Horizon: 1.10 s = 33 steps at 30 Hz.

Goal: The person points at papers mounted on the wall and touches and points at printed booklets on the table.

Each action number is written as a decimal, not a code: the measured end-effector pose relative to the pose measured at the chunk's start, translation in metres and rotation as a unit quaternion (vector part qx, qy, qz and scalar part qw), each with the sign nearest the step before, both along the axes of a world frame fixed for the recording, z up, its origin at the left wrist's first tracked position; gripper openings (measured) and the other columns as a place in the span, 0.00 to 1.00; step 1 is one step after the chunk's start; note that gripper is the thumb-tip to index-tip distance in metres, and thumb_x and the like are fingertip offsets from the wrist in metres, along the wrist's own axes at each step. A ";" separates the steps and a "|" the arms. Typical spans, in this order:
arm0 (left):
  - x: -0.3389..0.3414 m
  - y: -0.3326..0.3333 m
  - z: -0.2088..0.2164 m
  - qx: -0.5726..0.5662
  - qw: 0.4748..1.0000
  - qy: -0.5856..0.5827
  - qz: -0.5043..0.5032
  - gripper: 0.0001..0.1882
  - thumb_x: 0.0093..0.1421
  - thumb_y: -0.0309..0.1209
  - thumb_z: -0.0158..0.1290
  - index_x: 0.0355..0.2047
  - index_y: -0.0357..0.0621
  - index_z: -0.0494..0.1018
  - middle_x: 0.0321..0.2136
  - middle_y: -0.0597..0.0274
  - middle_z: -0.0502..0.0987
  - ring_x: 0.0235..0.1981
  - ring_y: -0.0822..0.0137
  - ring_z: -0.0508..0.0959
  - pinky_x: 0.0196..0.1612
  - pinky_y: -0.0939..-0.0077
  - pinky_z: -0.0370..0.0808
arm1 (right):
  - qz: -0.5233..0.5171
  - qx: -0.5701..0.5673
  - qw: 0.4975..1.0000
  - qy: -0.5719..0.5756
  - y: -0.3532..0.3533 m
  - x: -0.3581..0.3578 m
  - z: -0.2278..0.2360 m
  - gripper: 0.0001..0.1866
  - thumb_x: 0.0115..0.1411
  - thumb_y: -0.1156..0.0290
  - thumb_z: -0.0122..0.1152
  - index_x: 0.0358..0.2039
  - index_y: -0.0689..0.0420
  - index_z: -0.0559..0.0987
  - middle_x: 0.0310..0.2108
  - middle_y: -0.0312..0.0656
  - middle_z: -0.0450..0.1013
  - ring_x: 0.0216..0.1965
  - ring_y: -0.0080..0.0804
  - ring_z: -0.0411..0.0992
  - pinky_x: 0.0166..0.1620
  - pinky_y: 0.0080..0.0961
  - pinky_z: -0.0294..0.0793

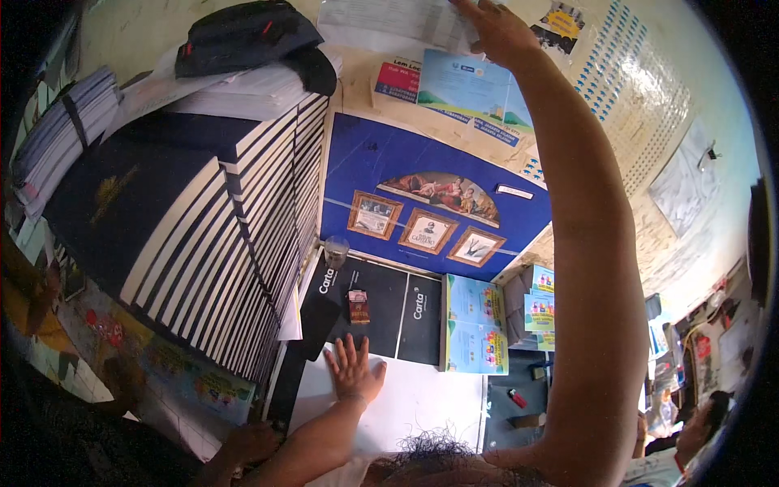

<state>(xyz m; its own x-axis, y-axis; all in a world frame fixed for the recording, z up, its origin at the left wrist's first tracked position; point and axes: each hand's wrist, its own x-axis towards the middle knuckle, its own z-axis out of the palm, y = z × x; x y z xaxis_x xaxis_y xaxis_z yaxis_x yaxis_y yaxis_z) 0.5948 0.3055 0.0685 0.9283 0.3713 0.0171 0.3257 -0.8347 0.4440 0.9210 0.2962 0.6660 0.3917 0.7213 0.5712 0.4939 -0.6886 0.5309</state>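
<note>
My left hand [357, 373] lies flat with fingers spread on a white sheet [422, 406] that covers the front of a dark table. Just beyond its fingertips is a small reddish-brown pack [358, 310]. Beside that lies a flat black rectangular object [319, 326]. My right hand [503, 34] is raised high at the wall, its fingers apart and partly cut off by the top edge. It is next to a pale printed sheet [398, 23] on the wall, and I cannot tell whether it touches it. Nothing shows in either hand.
Tall stacks of dark hardbound books [276, 195] stand at the left, topped by papers and a black cloth item [247, 36]. A cup [335, 252], colourful booklets [475, 333] and a red lighter [518, 398] are on the table. A blue panel [349, 162] stands behind. A person [702, 430] is at right.
</note>
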 end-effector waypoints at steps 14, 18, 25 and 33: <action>-0.003 0.000 -0.005 -0.009 1.000 -0.008 0.003 0.46 0.68 0.61 0.49 0.78 0.50 0.54 0.79 0.40 0.46 0.80 0.38 0.39 0.76 0.30 0.27 | -0.017 -0.003 1.000 0.025 0.005 -0.002 0.007 0.66 0.52 0.72 0.81 0.81 0.33 0.43 0.59 0.57 0.72 0.59 0.58 0.75 0.58 0.50 0.80; -0.002 0.000 -0.004 0.007 1.000 -0.017 0.000 0.46 0.68 0.61 0.49 0.78 0.50 0.54 0.79 0.40 0.46 0.80 0.38 0.39 0.76 0.30 0.27 | -0.016 -0.006 1.000 0.014 0.003 -0.001 0.007 0.66 0.52 0.73 0.80 0.81 0.33 0.44 0.59 0.58 0.72 0.57 0.59 0.76 0.57 0.50 0.80; -0.003 -0.001 -0.004 -0.005 1.000 -0.002 0.010 0.46 0.67 0.60 0.50 0.78 0.53 0.55 0.80 0.45 0.46 0.81 0.42 0.40 0.78 0.34 0.28 | -0.041 -0.031 0.998 0.039 0.009 -0.030 0.014 0.67 0.51 0.72 0.81 0.81 0.32 0.43 0.58 0.59 0.73 0.58 0.59 0.76 0.56 0.50 0.81; -0.003 -0.001 -0.009 0.011 1.000 -0.021 0.020 0.45 0.67 0.61 0.50 0.78 0.53 0.56 0.79 0.45 0.47 0.81 0.41 0.40 0.78 0.34 0.27 | -0.060 -0.005 0.994 0.091 0.016 -0.034 0.013 0.69 0.50 0.73 0.82 0.81 0.33 0.43 0.60 0.59 0.73 0.59 0.59 0.76 0.57 0.49 0.81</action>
